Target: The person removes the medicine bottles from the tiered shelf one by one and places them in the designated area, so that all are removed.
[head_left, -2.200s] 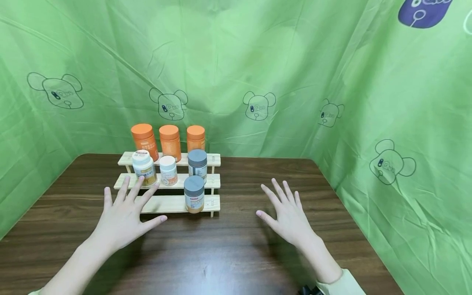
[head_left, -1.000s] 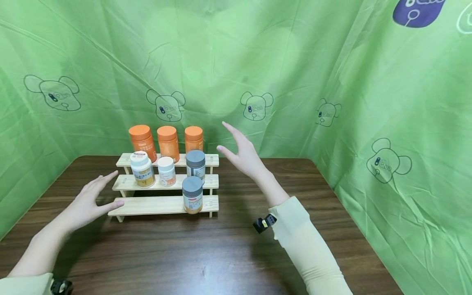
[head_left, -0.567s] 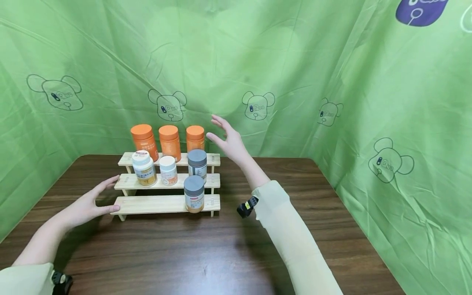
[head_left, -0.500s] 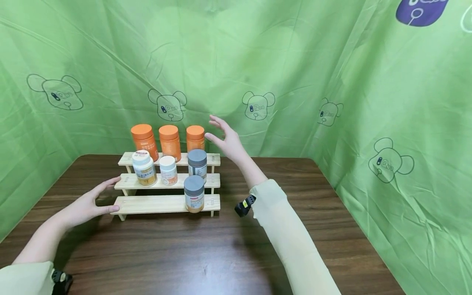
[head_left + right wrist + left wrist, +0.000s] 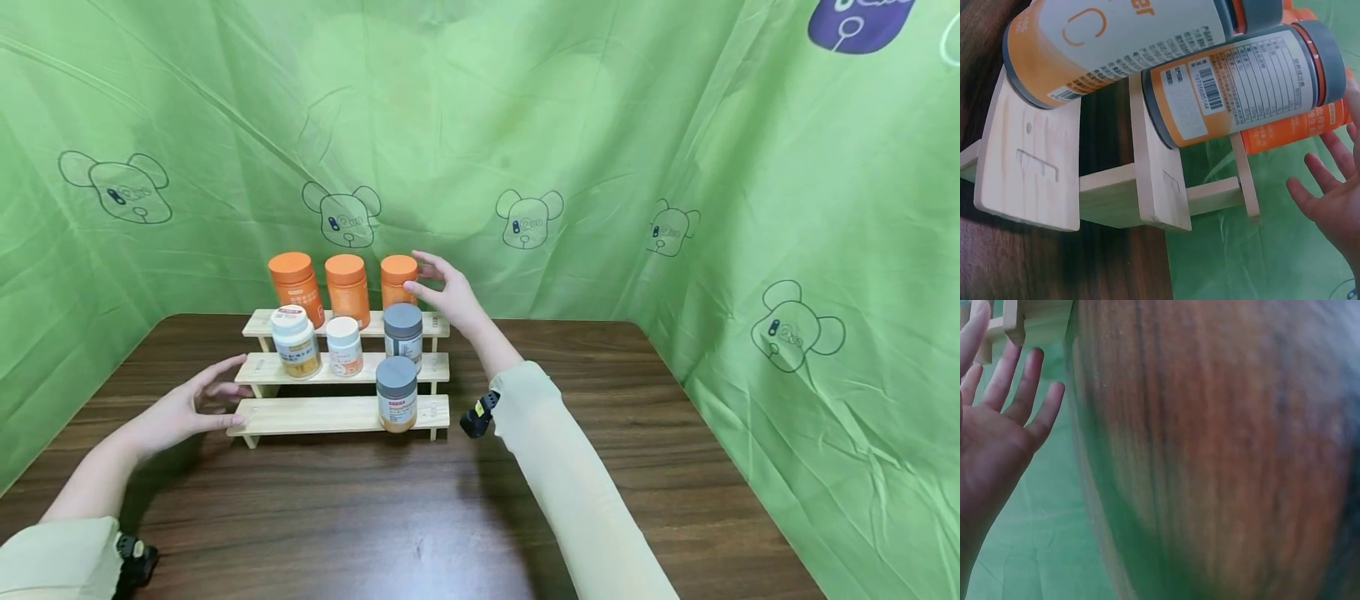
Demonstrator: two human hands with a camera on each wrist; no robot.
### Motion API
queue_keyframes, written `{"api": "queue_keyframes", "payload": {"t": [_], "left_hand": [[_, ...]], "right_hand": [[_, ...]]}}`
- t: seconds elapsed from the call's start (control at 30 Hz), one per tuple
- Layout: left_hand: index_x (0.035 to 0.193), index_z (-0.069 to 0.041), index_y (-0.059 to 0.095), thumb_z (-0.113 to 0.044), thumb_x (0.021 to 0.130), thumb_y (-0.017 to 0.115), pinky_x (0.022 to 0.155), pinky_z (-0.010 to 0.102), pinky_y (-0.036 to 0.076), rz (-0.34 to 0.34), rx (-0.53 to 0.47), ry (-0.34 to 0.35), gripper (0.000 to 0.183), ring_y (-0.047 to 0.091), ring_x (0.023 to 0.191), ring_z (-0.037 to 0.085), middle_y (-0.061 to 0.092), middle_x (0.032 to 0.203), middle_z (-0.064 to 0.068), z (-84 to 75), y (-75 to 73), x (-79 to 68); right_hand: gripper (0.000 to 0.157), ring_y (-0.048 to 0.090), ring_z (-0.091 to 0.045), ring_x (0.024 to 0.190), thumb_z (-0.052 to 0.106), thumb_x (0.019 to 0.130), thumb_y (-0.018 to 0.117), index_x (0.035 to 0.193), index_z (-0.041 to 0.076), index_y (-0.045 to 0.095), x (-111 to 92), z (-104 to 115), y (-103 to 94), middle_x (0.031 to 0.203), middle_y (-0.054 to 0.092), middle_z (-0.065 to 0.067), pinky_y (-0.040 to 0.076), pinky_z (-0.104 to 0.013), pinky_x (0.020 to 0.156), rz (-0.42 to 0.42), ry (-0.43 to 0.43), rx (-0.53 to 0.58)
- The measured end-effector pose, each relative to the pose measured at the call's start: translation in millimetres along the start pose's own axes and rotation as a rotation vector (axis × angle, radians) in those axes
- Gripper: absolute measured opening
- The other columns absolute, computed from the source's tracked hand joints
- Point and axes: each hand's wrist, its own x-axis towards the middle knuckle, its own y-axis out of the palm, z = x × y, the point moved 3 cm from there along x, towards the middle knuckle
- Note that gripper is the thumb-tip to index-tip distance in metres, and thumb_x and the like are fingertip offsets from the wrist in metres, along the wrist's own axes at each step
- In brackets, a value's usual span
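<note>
A three-tier wooden rack carries several jars. Three orange jars stand on its top tier, and my right hand is at the rightmost orange jar, thumb at its near side and fingers beyond it. In the right wrist view the fingers of that hand are spread beside the jar. My left hand is at the rack's left end, thumb at the bottom tier and fingers near the middle one. The left wrist view shows that hand's fingers extended under the rack's wooden corner.
The middle tier bears a white jar with yellow, a smaller white jar and a grey-lidded jar. Another grey-lidded jar stands on the bottom tier's right end. Green cloth hangs behind the dark wooden table.
Both hands have left their spread pose over the table. My right hand has moved left to the rightmost orange jar; my left hand has come to the rack's left end. The jars stay put.
</note>
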Motion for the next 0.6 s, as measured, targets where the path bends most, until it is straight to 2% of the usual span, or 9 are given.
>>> {"api": "queue_keyframes", "payload": {"t": [0.1, 0.17, 0.27, 0.4, 0.6], "left_hand": [[0.152, -0.01, 0.009, -0.003, 0.082, 0.071, 0.078, 0.018, 0.049, 0.022, -0.088, 0.022, 0.093, 0.058, 0.1, -0.001, 0.065, 0.114, 0.005, 3.7, 0.8, -1.5], [0.15, -0.006, 0.012, -0.002, 0.082, 0.071, 0.077, 0.018, 0.049, 0.026, -0.116, -0.002, 0.09, 0.059, 0.099, -0.001, 0.064, 0.113, -0.003, 5.1, 0.5, -2.6], [0.145, 0.003, 0.02, -0.005, 0.082, 0.071, 0.078, 0.016, 0.047, 0.041, -0.104, -0.049, 0.081, 0.057, 0.1, -0.005, 0.06, 0.115, -0.01, 6.3, -0.2, -4.7], [0.138, 0.009, 0.03, -0.008, 0.084, 0.07, 0.079, 0.018, 0.049, 0.086, -0.098, -0.074, 0.07, 0.054, 0.101, -0.007, 0.056, 0.117, -0.01, 5.6, 0.7, -6.7], [0.135, 0.012, 0.034, -0.004, 0.085, 0.067, 0.077, 0.023, 0.052, 0.147, -0.143, -0.025, 0.062, 0.057, 0.1, -0.003, 0.058, 0.116, -0.015, 7.5, 2.2, -8.1]], "right_hand": [[0.058, 0.051, -0.014, 0.12, 0.027, 0.086, 0.07, 0.139, 0.023, 0.047, 6.5, -12.5, 5.1, 0.128, 0.059, -0.002, 0.036, -0.045, 0.106, -0.009, 0.004, 0.002], [0.058, 0.051, -0.013, 0.119, 0.031, 0.085, 0.071, 0.138, 0.026, 0.047, 8.8, -17.1, 7.4, 0.127, 0.059, -0.001, 0.037, -0.044, 0.105, -0.017, 0.004, -0.003], [0.058, 0.052, -0.014, 0.117, 0.033, 0.084, 0.071, 0.137, 0.027, 0.048, 9.9, -19.0, 10.3, 0.127, 0.059, -0.001, 0.039, -0.04, 0.103, -0.027, 0.001, 0.002], [0.059, 0.051, -0.015, 0.118, 0.032, 0.084, 0.072, 0.137, 0.027, 0.046, 8.7, -18.7, 12.2, 0.129, 0.057, -0.001, 0.042, -0.036, 0.099, -0.031, 0.016, 0.012], [0.06, 0.051, -0.016, 0.116, 0.032, 0.083, 0.072, 0.136, 0.026, 0.045, 6.0, -16.6, 13.0, 0.129, 0.056, -0.002, 0.045, -0.034, 0.095, -0.046, 0.029, 0.027]]}}
